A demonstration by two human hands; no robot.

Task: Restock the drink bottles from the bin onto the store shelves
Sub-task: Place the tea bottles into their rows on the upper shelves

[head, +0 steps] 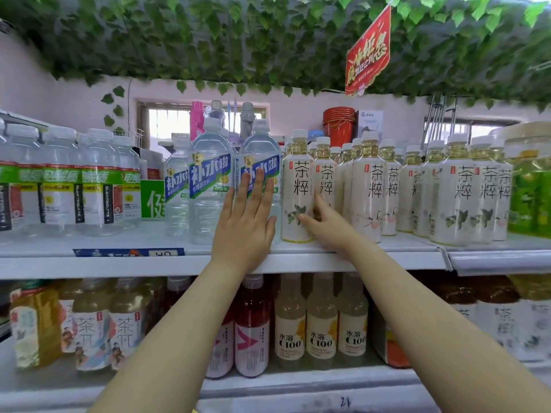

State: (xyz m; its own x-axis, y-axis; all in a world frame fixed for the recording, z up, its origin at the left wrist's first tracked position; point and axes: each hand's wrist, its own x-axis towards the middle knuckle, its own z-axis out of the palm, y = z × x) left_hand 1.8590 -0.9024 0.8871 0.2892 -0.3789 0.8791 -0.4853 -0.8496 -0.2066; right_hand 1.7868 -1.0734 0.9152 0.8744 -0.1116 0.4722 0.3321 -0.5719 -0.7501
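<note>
Your left hand (244, 225) lies flat-fingered on the probably heavy, slick water bottle (260, 150), so grip its waist; I cannot tell your right hand's (325, 229) grip.

Single view here, worn on the head, facing the store shelves square on and very close. The upper shelf (89, 266) cuts across mid-frame, the lower shelf (298, 386) runs along the bottom, and hanging leaves (238, 40) fill the top. The wide lens bows the edges. The left hand (244, 231) and right hand (325, 228) come in from below.
</note>
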